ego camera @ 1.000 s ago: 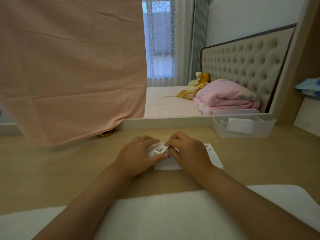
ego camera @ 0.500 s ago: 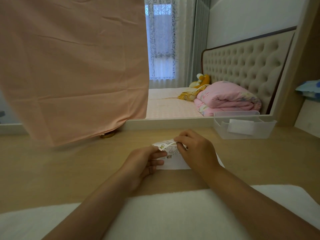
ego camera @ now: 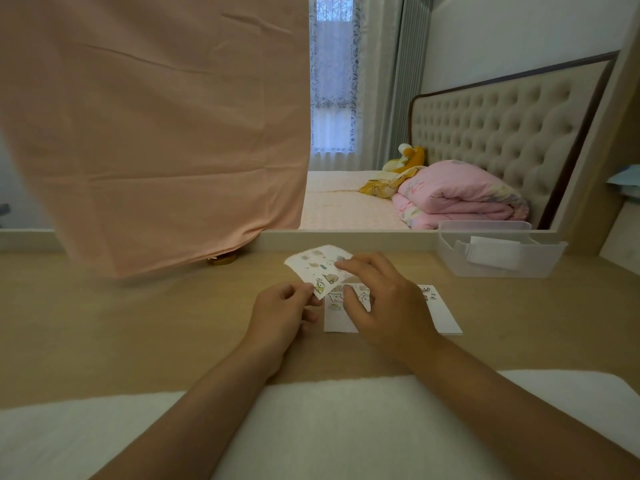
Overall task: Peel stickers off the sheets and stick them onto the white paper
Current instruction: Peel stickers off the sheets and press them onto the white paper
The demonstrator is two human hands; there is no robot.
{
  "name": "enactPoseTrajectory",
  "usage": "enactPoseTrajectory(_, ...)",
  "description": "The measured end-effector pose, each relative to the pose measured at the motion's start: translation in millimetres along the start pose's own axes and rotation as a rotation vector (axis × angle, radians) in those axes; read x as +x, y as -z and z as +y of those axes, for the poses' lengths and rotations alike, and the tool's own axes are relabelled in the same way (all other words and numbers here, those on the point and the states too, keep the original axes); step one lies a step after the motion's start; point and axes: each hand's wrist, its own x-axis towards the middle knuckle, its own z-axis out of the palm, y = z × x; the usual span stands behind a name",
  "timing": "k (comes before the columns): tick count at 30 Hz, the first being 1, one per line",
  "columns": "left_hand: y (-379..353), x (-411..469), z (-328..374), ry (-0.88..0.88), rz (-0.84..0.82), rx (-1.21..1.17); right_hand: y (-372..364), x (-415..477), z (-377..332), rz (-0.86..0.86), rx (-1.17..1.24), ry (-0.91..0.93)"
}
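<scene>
A person's left hand [ego camera: 281, 315] pinches the lower corner of a sticker sheet [ego camera: 320, 266], held tilted above a wooden desk [ego camera: 138, 323]. The right hand [ego camera: 386, 303], fingers spread and loosely bent, touches the sheet's edge over the white paper [ego camera: 441, 317] (several stickers on it), which lies flat on the desk.

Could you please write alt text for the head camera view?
A person's left hand pinches a sticker sheet by its lower corner above a wooden table, while the right hand hovers over white paper bearing stickers. A clear bin stands right.
</scene>
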Motion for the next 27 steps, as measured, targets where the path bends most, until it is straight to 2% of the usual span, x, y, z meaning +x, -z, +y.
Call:
enactPoseTrajectory(6,-3,-6,-1,-0.050,-0.103,0.000,-7,-2,1,-0.126,0.021,0.037)
enactPoseTrajectory(13,-3,-6,-4,0.030,-0.236,-0.157,-8,-1,8,-0.083,0.085,-0.039)
enactPoseTrajectory(20,-4,-3,-10,-0.004,-0.234,-0.154,-11,1,12,-0.082,0.206,-0.125)
enactPoseTrajectory(27,-7,-1,-12,-0.164,-0.175,-0.045,-10,4,8,-0.105,0.293,-0.261)
